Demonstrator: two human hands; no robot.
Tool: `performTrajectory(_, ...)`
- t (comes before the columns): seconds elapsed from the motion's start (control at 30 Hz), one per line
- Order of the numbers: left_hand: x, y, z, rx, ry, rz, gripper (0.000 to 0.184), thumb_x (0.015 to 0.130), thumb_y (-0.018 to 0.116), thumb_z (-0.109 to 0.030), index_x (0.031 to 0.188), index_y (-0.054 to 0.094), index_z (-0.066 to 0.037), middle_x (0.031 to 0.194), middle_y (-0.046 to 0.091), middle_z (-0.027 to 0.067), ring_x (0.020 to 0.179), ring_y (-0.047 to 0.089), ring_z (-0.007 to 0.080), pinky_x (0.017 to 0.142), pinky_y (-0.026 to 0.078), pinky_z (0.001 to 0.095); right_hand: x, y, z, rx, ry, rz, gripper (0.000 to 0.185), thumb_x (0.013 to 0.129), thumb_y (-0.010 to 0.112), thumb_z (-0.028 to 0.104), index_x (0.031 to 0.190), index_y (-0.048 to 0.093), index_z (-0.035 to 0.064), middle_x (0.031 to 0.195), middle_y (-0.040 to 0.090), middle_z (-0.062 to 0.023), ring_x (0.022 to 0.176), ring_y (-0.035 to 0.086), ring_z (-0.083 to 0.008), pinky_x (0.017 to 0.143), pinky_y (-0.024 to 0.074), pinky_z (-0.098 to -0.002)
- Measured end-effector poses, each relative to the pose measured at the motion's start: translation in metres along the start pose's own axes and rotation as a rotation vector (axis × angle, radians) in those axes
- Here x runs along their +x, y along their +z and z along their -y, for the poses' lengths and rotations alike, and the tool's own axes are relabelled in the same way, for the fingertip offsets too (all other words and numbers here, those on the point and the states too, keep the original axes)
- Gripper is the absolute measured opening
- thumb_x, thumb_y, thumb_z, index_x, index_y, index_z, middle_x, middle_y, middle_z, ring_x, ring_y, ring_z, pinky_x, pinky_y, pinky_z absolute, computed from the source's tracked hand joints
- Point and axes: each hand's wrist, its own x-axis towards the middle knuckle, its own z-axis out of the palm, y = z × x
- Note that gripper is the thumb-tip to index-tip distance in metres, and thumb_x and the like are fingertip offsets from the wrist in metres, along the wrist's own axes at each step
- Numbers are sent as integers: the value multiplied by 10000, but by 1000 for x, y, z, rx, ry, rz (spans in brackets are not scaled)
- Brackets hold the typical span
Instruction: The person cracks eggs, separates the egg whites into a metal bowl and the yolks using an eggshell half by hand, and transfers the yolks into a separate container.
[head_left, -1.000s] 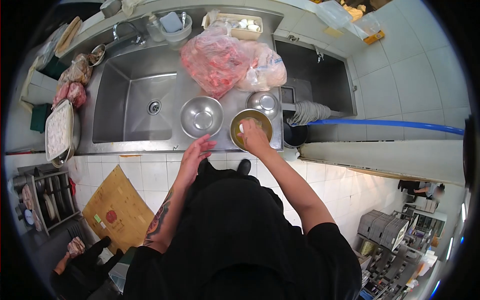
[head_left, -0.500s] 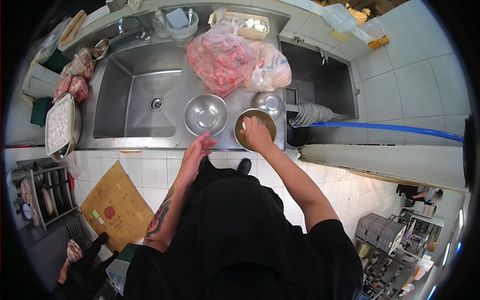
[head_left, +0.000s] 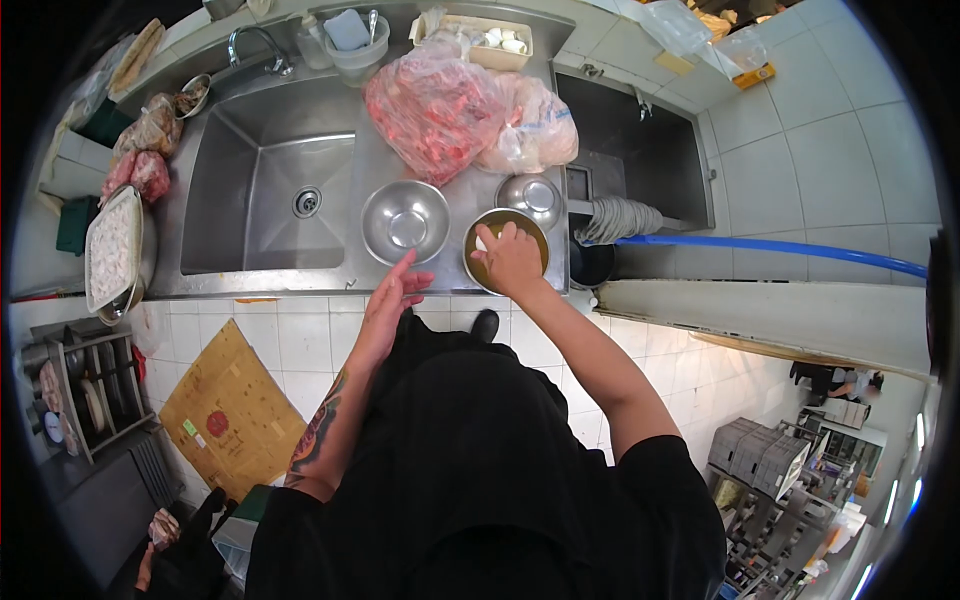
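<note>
My right hand (head_left: 512, 260) reaches down into a metal bowl (head_left: 468, 268) of brownish liquid at the front right of the steel counter. Its fingers curl around a small white piece (head_left: 483, 240) whose kind I cannot make out; the fingertips are partly hidden. My left hand (head_left: 388, 305) hovers at the counter's front edge, fingers apart and holding nothing. Just beyond it stands a wide metal bowl (head_left: 405, 222) with nothing in it. A smaller metal bowl (head_left: 530, 200) sits right behind the one with the liquid.
Behind the bowls lie bags of red meat (head_left: 435, 115) and pale meat (head_left: 535, 125). A sink (head_left: 265, 225) is at left, with a tray (head_left: 113, 250) of white pieces beside it. A mop (head_left: 625, 220) with a blue handle lies at right. Another person's hand (head_left: 145, 570) shows lower left.
The view has shifted slightly. My right hand has turned a little within the bowl, its fingers more bent. My left hand stays nearly where it was. At lower left, the other person has moved slightly.
</note>
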Motion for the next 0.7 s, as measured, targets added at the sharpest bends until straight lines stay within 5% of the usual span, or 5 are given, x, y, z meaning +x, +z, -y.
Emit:
performTrajectory(0.4,0,5,-5,14,-31,30,607,1133,280,-473,1636,279,-133,1352,607,119,1213,589,210,1032,443,364,12,-95,-20,-81,9,-137,451,959,611,514,1298,567,220,917,603,-166,795,673,-355,709,517,-475)
performTrajectory(0.7,5,3,-1,48,-57,47,621,1129,280,-493,1636,281,-134,1346,602,119,1147,606,188,992,469,333,14,-130,-17,234,110,-367,444,973,637,444,1309,551,167,1008,635,-172,852,675,-405,757,525,-502)
